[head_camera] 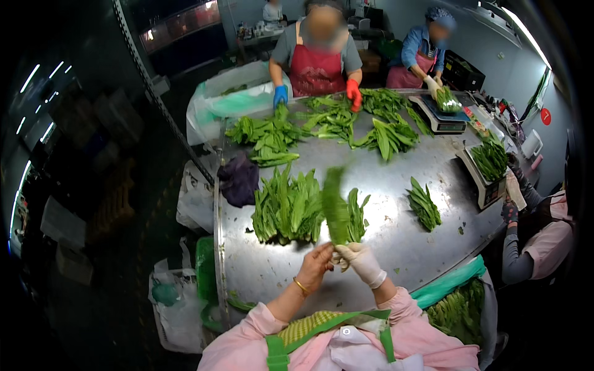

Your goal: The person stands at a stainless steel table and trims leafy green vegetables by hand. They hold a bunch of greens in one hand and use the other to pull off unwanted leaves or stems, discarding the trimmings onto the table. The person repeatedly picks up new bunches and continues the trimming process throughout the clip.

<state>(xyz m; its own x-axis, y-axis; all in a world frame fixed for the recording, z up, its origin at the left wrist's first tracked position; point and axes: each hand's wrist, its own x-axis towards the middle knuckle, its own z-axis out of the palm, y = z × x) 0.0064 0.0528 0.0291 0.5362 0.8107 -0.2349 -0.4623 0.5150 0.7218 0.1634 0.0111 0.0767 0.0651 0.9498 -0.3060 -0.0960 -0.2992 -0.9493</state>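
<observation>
Upright before me is a bunch of long green leafy vegetables (pixel 335 204), blurred by motion. My right hand (pixel 363 265), in a white glove, grips its stem end. The bare fingers of my left hand (pixel 314 268), with a gold bangle at the wrist, close on the same stem end and meet the right hand. Just beyond, a larger heap of leafy greens (pixel 287 206) lies on the metal table (pixel 390 185). A small bunch of greens (pixel 356 215) rests behind the held one, partly covered by it. Farther right lies another small bunch (pixel 424 204).
Across the table a person with blue and red gloves handles loose greens (pixel 269 139). Two weighing scales (pixel 438 116) (pixel 482 185) stand at the right, with people beside them. A purple cloth (pixel 239 180) lies at the left edge. A lined container of greens (pixel 457 310) stands at my right.
</observation>
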